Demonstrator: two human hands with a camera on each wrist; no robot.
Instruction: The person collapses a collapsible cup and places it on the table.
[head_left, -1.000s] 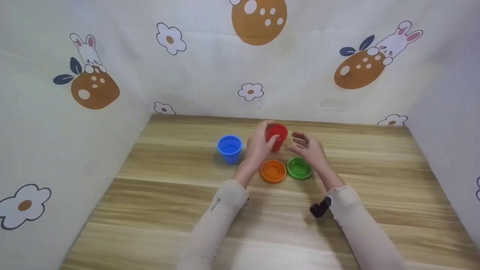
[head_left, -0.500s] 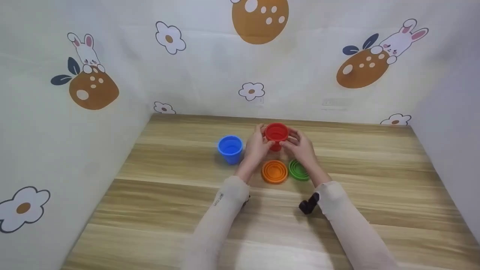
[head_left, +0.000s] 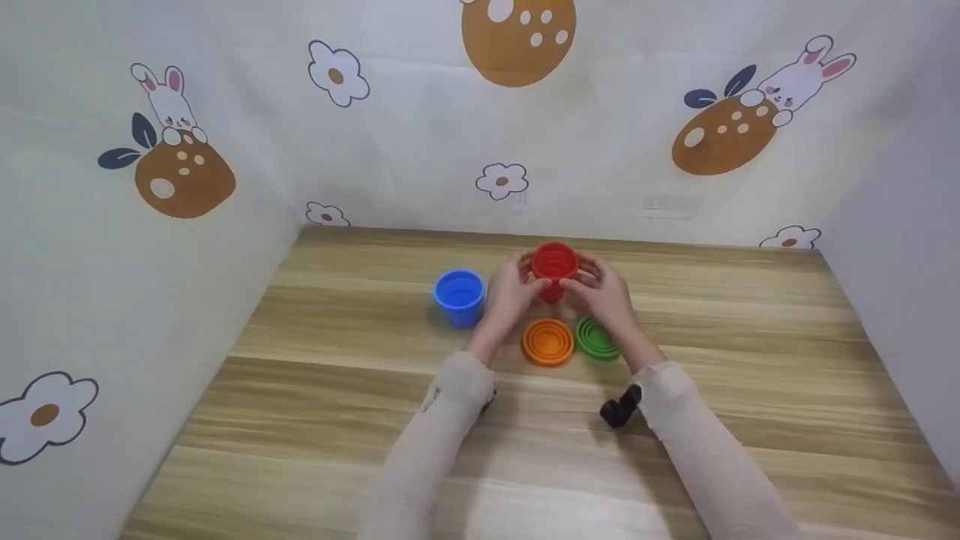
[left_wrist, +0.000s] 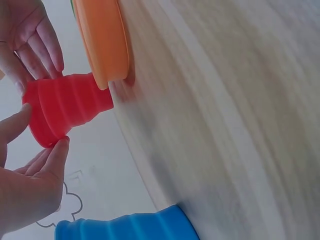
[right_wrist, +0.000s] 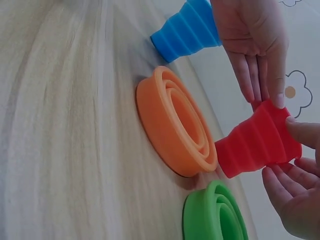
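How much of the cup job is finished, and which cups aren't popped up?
Already done, it seems: the blue cup stands tall by itself.
In hand: the red cup, held near its rim between the left grip and right grip. It looks stretched out too.
Probably left: the orange cup and green cup, both lying flat with their rings folded together.

red cup (head_left: 555, 271) looked like smooth, matt silicone with ridged walls, blue cup (head_left: 460, 300) ribbed and rubbery too, orange cup (head_left: 547, 343) and green cup (head_left: 596, 340) appeared smooth and matt, worktop (head_left: 315, 427) showed wood grain under a soft sheen, backdrop (head_left: 420, 135) resembled creased, matt cloth, sleeves (head_left: 712, 457) were matt fabric
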